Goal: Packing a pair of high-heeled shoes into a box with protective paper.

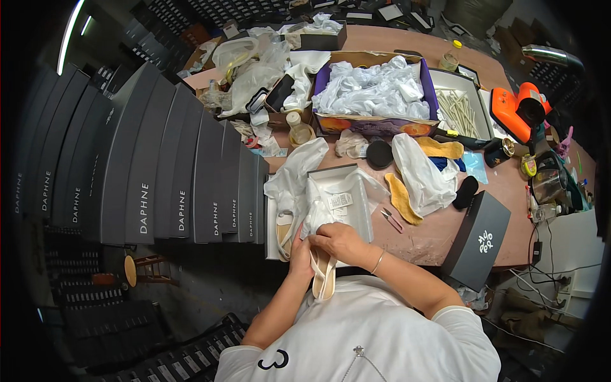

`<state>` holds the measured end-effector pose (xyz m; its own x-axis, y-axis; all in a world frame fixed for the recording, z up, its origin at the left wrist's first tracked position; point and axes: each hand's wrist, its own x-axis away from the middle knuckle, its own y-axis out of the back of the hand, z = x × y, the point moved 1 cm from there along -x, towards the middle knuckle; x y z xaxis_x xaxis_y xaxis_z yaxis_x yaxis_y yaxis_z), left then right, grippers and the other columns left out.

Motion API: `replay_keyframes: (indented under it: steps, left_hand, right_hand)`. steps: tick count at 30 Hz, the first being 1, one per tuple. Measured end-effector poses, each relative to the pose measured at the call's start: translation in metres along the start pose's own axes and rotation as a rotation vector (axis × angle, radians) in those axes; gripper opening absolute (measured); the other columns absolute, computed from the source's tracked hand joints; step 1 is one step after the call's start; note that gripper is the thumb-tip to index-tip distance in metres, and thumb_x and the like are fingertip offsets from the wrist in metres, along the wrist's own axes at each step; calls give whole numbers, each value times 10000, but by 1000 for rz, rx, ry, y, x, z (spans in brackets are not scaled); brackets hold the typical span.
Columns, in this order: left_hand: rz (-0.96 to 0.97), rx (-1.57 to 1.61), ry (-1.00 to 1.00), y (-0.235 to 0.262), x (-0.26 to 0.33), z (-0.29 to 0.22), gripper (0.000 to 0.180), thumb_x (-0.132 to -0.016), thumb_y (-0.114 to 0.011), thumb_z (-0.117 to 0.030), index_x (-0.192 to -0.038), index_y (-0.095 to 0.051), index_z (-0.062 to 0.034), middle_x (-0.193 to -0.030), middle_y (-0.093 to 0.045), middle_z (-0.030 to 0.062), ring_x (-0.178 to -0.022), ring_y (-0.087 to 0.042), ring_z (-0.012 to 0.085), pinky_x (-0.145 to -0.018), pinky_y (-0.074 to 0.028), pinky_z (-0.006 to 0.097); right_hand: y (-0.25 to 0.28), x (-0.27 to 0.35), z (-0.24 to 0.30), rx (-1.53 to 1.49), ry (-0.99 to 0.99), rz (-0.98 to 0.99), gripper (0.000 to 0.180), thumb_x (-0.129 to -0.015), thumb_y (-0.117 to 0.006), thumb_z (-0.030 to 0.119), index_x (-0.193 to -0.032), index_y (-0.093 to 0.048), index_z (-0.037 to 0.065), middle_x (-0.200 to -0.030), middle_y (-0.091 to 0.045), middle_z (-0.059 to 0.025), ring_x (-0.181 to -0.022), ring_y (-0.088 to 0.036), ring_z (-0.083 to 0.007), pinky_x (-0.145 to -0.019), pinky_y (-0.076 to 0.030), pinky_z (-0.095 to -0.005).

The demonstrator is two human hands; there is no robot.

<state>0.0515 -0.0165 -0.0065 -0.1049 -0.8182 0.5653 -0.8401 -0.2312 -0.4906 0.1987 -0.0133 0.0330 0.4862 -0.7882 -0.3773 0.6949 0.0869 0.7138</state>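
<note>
A pale beige-white women's shoe (325, 275) is held close to my body, its open end toward me. My left hand (301, 260) wraps around the shoe's left side. My right hand (342, 242) has its fingers closed over the shoe, where white wrapping paper (314, 215) meets it; the fingertips are partly hidden. Left of the paper, a second pale shoe (282, 230) lies in the open shoe box's white lid or tray (272, 245). Behind my hands stands an open white-lined box (361, 213) with a printed label slip (340, 201) inside.
Dark shoe boxes (149, 172) stand in a row at left. Tweezers (391, 219), a yellow cloth (402, 200) and crumpled white paper (423, 181) lie to the right. A closed dark box (478, 242) tilts at the table's front edge. A purple carton (375, 125) holds white wrapping at the back.
</note>
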Motion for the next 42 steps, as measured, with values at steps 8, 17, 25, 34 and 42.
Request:
replay_keyframes:
  steps: [8, 17, 25, 34, 42]
  left_hand:
    - [307, -26, 58, 23, 4, -44, 549, -917, -505, -115, -1422, -312, -20, -1340, -481, 91, -1190, -501, 204, -1017, -391, 353]
    - [187, -227, -77, 17, 11, -31, 469, -872, -514, 11, -1333, -426, 11, -1188, -567, 87, -1064, -558, 143, -904, -457, 280]
    - [90, -291, -125, 22, 1, -14, 384, -873, -559, 0, -1254, -511, 10, -1125, -591, 48, -1013, -550, 122, -889, -435, 254]
    - [67, -172, -163, 15, 3, -14, 488, -844, -545, 56, -1321, -444, 30, -1242, -546, 102, -1106, -544, 165, -946, -433, 281]
    - [-125, -108, -184, 11, -16, 4, 551, -829, -461, 112, -1367, -373, 29, -1291, -515, 128, -1140, -532, 211, -959, -438, 310]
  right_hand:
    - [9, -8, 16, -294, 14, -59, 180, -814, -602, 99, -988, -630, 62, -855, -578, -81, -770, -591, -225, -675, -478, -293]
    - [4, 8, 3, -1186, -612, -368, 164, -925, -602, 157, -1041, -598, 42, -907, -585, 28, -786, -518, -53, -688, -425, -191]
    - [22, 45, -45, -952, -998, -269, 190, -866, -680, 164, -959, -651, 2, -744, -551, 52, -684, -460, -31, -579, -368, -190]
    - [-3, 24, -66, -843, -796, -670, 171, -914, -614, 163, -925, -665, 0, -721, -519, 51, -648, -417, -46, -557, -336, -204]
    - [2, -16, -13, -103, -133, -281, 292, -760, -654, 96, -1051, -645, 80, -924, -587, -77, -781, -598, -243, -661, -502, -315]
